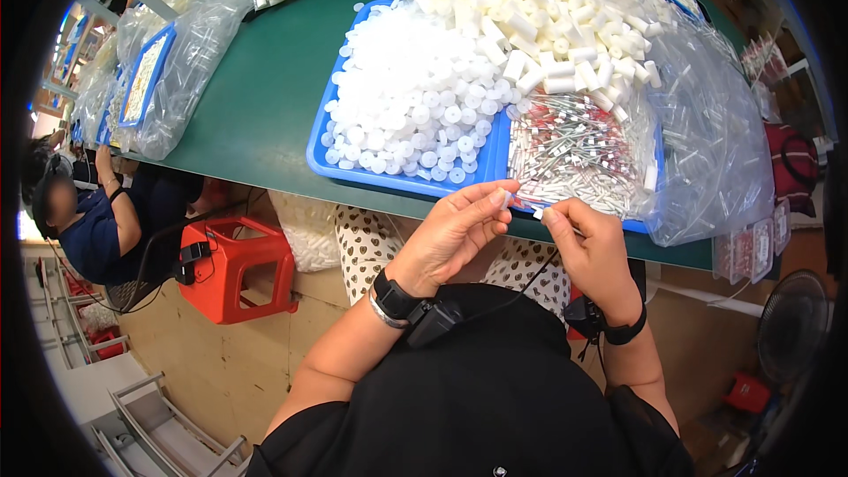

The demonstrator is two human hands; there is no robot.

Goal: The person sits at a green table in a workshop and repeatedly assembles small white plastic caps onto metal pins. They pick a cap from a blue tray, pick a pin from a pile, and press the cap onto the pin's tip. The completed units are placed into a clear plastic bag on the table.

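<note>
Just over the front edge of the table, my left hand [459, 234] is closed in a pinch on a small whitish piece [506, 199]. Something thin and reddish shows beside those fingertips. Close by, my right hand [590, 243] pinches a tiny white piece [539, 213]; its exact kind is too small to make out. A blue tray [389, 178] lies in front of my hands. Its left part holds a heap of translucent white plastic discs [415, 97], and its right part holds many thin red and silver sticks with white ends [579, 155].
A clear bag of white foam cylinders [539, 26] rests over the tray's back. Crumpled clear plastic [707, 132] covers the right side of the green table [256, 79]. A red stool [238, 269] stands at the left, near a seated person [102, 221]. A fan [792, 327] is at right.
</note>
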